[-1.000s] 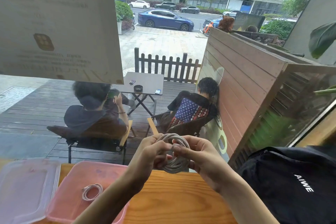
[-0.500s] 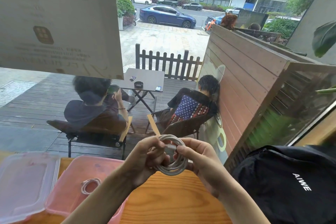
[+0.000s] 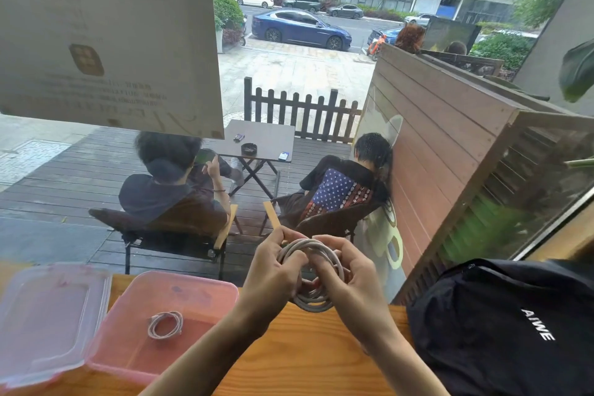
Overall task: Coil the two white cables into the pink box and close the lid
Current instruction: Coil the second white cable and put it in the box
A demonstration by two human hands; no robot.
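Observation:
Both hands hold one coiled white cable (image 3: pixel 313 294) in the air above the wooden table (image 3: pixel 289 360), near the window. My left hand (image 3: pixel 273 273) grips the coil's left side. My right hand (image 3: pixel 350 276) grips its right side, fingers threaded through the loops. A second white cable (image 3: pixel 165 325) lies coiled inside the open pink box (image 3: pixel 205 286) at the lower left. The clear lid (image 3: pixel 48 315) lies flat on the table just left of the box, its right edge over the box's rim.
A black backpack (image 3: pixel 501 325) with white lettering fills the table's right side. A window pane stands right behind the table, with a paper sign (image 3: pixel 106 35) stuck on it at upper left. Outside, two people sit on chairs.
The coil has turned slightly in my hands and my fingers have shifted around it. The view has tilted down a little, showing more of the box and table.

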